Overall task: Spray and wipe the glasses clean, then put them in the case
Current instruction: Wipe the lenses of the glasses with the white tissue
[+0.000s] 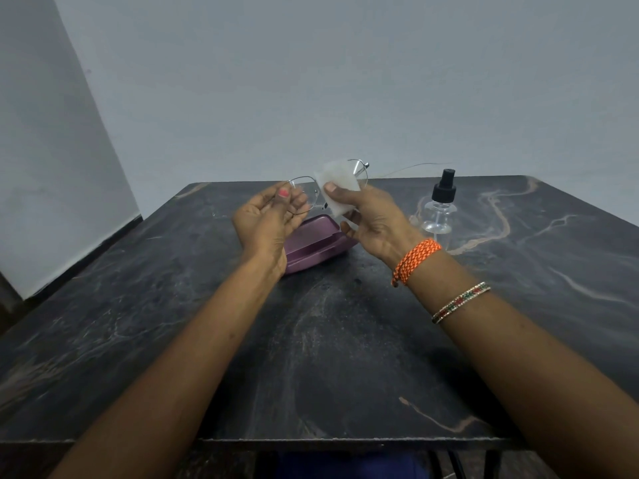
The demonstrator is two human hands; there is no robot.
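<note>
I am seeing the left hand [273,216] holding the glasses [304,198] by one lens rim, raised above the table [328,340]. The right hand [366,216] is pinching a white cloth [337,188] over the other lens. The purple case [311,247] is lying below both hands, and the spray bottle [439,209] is standing just beyond the right wrist.
</note>
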